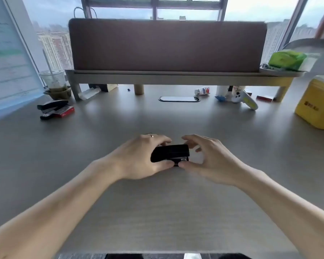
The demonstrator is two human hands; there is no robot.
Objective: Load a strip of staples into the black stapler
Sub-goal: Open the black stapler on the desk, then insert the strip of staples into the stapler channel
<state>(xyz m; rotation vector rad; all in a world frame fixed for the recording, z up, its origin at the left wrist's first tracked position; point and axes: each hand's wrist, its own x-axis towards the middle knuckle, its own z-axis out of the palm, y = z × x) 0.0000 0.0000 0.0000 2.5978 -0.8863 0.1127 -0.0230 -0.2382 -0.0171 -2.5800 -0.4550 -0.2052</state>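
- The black stapler (pixel 170 153) is held low over, or resting on, the middle of the desk (pixel 157 202), directly ahead of the person; which of the 2 cannot be told.
- The left hand (pixel 138 157) is wrapped around the stapler's left end, fingers curled over the top and thumb along the near side, apparently so that the body is steadied.
- The right hand (pixel 208 157) is partly open at the stapler's right end: the thumb touches the lower near corner, while the fingers are spread just above the top without a firm grip. It is judged that the end is being approached in order to open the stapler.
- No strip of staples can be seen in either hand, so loading is judged not yet begun.
- The stapler is a compact, rounded block with a glossy black casing; a small metal part shows at its right end.
- The desk is smooth, matt and grey-brown with a faint grain.
- At the far left, a second stapler (pixel 51 107) lies on a red box (pixel 66 111), possibly a staple box.
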